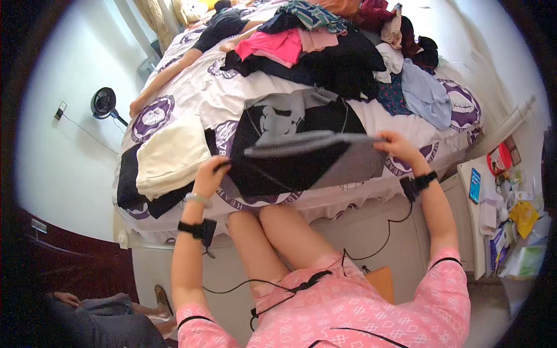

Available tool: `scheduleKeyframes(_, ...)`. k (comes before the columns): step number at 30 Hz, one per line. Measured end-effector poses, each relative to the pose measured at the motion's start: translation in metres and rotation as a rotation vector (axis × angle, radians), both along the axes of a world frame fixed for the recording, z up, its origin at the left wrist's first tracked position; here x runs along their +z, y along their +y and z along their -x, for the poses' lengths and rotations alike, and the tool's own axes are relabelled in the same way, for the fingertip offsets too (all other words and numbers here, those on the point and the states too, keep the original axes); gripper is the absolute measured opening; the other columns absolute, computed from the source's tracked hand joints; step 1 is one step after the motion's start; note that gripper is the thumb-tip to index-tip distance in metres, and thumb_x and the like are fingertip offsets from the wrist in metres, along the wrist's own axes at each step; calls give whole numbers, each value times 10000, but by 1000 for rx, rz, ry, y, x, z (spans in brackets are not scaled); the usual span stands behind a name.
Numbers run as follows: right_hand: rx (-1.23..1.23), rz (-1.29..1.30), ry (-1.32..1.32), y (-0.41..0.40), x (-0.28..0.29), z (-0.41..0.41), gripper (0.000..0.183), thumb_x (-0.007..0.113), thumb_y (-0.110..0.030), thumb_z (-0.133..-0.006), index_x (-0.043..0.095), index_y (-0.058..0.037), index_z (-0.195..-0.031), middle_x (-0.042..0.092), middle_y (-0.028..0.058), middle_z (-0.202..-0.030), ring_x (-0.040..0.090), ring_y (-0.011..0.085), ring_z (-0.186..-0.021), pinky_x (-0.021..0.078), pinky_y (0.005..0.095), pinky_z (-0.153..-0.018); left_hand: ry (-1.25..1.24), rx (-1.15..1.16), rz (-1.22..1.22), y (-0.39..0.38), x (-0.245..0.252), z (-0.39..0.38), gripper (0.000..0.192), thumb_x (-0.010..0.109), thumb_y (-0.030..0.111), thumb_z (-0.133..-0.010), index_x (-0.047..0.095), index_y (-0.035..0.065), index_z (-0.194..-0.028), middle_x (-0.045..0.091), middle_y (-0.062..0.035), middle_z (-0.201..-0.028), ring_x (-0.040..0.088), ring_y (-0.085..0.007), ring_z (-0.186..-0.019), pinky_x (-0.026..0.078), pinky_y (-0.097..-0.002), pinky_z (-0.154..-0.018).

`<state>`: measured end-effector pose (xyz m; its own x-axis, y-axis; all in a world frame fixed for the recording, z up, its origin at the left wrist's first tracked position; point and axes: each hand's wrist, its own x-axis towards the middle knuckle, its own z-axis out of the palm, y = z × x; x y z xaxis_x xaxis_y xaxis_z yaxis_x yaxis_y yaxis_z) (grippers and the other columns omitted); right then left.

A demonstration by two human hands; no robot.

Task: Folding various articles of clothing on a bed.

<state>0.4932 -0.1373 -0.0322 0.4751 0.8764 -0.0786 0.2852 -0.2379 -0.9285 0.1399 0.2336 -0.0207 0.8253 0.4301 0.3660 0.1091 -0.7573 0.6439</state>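
A black and grey garment (300, 152) with a pale printed figure is stretched between my hands over the edge of the bed; part of it is blurred. My left hand (212, 174) pinches its dark left edge. On the other side my right hand (396, 145) grips a grey part of the same garment. Beside my left hand lies a cream folded garment (172, 158) on top of black clothing (130, 174). Beyond the garment is a heap with a bright pink piece (278, 45), a large black piece (330, 61) and a light blue piece (424, 93).
The bed (187, 95) has a white and purple patterned sheet. A person (217, 32) lies on its far left; another person (113, 319) is at the lower left. A black fan (104, 102) stands by the wall. At right, a bedside cabinet (474, 226) holds a phone (475, 185) and several small items.
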Motion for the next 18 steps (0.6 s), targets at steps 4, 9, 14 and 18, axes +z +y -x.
scheduleKeyframes(4, -149, -168, 38, 53, -9, -27, 339, 619, -244, -793, 555, -42, -1059, 598, 33, -888, 522, 106, -818, 411, 255, -719, -76, 176, 54, 56, -30, -49, 354, 655, 85, -729, 538, 21, -1057, 594, -107, -899, 562, -200, -815, 445, -296, -741)
scheduleKeyframes(9, -409, -50, 197, 53, -70, -32, 564, 601, -279, -813, 351, -40, -1258, 536, 120, -1064, 502, 160, -930, 407, 295, -760, -25, 331, -8, 47, -100, -55, 684, 725, 166, -677, 351, -11, -1222, 501, -151, -1077, 522, -227, -904, 438, -313, -778)
scheduleKeyframes(14, -517, -326, 319, 2, -101, -3, 562, 607, -242, -811, 339, -40, -1261, 532, 125, -1060, 503, 163, -951, 401, 270, -793, -186, 456, 181, 15, -133, -3, 597, 690, 215, -734, 383, -13, -1192, 520, -118, -1034, 522, -206, -893, 425, -292, -788)
scheduleKeyframes(18, -495, -217, 192, -21, -116, 18, 518, 640, -217, -787, 389, -32, -1201, 567, 83, -959, 535, 138, -859, 426, 257, -743, -177, 530, 465, 2, -140, 8, 528, 688, 261, -741, 426, 12, -1126, 532, -67, -901, 526, -151, -808, 455, -277, -697)
